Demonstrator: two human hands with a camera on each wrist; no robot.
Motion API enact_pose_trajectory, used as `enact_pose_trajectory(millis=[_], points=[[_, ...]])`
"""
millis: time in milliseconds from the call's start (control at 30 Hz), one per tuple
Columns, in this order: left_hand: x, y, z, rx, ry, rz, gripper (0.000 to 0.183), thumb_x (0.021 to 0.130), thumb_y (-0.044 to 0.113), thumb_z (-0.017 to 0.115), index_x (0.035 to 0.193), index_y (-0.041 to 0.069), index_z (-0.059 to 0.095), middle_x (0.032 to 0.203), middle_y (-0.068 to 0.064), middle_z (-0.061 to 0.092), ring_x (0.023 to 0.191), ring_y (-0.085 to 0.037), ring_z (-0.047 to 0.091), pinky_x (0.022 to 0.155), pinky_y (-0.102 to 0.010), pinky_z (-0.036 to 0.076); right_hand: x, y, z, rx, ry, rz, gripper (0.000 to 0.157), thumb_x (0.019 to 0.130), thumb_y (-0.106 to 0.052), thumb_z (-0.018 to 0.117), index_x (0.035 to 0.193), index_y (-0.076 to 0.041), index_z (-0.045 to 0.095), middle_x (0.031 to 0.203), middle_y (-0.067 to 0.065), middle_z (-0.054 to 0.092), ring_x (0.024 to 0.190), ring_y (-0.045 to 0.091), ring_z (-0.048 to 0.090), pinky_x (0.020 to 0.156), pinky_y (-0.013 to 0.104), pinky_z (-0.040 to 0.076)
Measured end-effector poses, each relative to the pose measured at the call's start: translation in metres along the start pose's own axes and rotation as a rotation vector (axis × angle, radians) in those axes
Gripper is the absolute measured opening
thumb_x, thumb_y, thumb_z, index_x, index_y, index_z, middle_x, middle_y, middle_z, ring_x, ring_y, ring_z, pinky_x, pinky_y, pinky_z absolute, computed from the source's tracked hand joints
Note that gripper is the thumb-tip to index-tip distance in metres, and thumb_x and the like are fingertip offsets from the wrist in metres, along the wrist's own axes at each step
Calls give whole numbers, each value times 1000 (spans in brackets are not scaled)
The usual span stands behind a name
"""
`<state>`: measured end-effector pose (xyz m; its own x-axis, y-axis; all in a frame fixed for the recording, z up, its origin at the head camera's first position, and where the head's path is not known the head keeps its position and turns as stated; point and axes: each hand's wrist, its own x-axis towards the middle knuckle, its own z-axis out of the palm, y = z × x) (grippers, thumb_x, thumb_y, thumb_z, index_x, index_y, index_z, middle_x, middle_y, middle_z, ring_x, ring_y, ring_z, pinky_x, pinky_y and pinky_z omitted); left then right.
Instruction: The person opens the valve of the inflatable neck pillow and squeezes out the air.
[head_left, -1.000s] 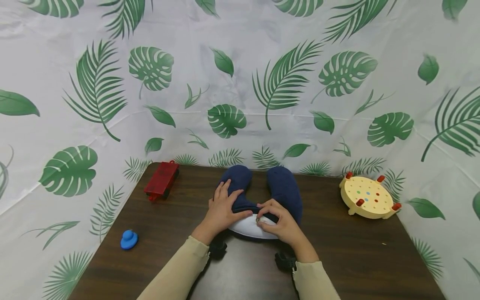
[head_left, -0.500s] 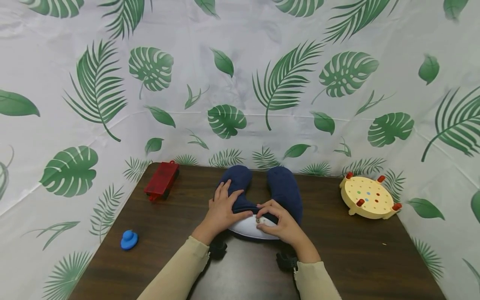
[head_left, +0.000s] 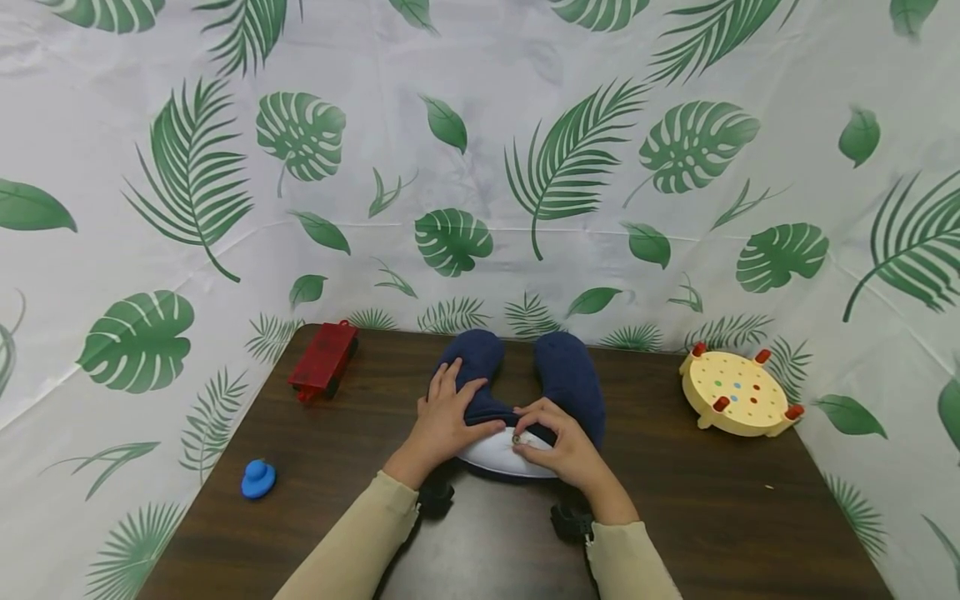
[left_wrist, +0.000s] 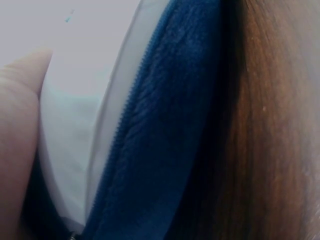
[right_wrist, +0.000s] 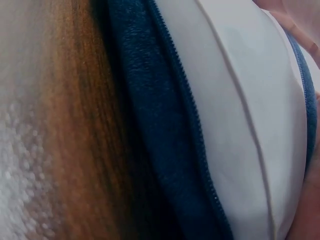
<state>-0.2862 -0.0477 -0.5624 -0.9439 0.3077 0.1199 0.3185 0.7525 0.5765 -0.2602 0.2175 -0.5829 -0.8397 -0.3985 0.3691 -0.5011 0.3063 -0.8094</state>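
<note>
A navy U-shaped neck pillow [head_left: 567,379] lies on the table with its curved end toward me. Along that end its zipper [right_wrist: 192,117] is undone, baring a white inner lining [head_left: 495,457]. My left hand [head_left: 442,421] rests spread on the pillow's left side, its thumb along the white lining. The right hand [head_left: 562,446] is over the lining, thumb and index finger curled together and pinching a small round brownish piece [head_left: 516,439]. That piece is too small to identify. In the left wrist view, the left thumb [left_wrist: 22,95] lies against the lining [left_wrist: 75,115].
At the back left of the dark wood table [head_left: 675,517] stands a red toy cart [head_left: 324,360]. Nearer, a small blue hat-shaped object [head_left: 258,479] lies on the left. A yellow round toy with red pegs [head_left: 738,394] sits at the right. Leaf-patterned cloth [head_left: 480,167] hangs behind.
The right fingers shift very slightly around the small piece on the white lining. My left hand and the pillow stay in place.
</note>
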Motion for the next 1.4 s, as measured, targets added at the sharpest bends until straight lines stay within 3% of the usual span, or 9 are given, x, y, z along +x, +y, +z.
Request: enact_pose_trajectory(millis=[467,1400], points=[[0,0,1,-7,-1,-2,91,88,79,73,162,32,53,185,-7,10,171,-41,3,118,-87,23,0,-1,0,-23,3,38,20,90,-21,92,101,-32,79,121,-5,72,136,25,66,116,22,45],[-2,-1,5,1,3,-6,91,88,79,74,162,30,53,184,-9,16,170,-44,8,117,-88,24,-3,3,1,-6,-2,-3,18,90,-19,92,101,-29,80,120,-2,73,135,28,67,115,20,45]])
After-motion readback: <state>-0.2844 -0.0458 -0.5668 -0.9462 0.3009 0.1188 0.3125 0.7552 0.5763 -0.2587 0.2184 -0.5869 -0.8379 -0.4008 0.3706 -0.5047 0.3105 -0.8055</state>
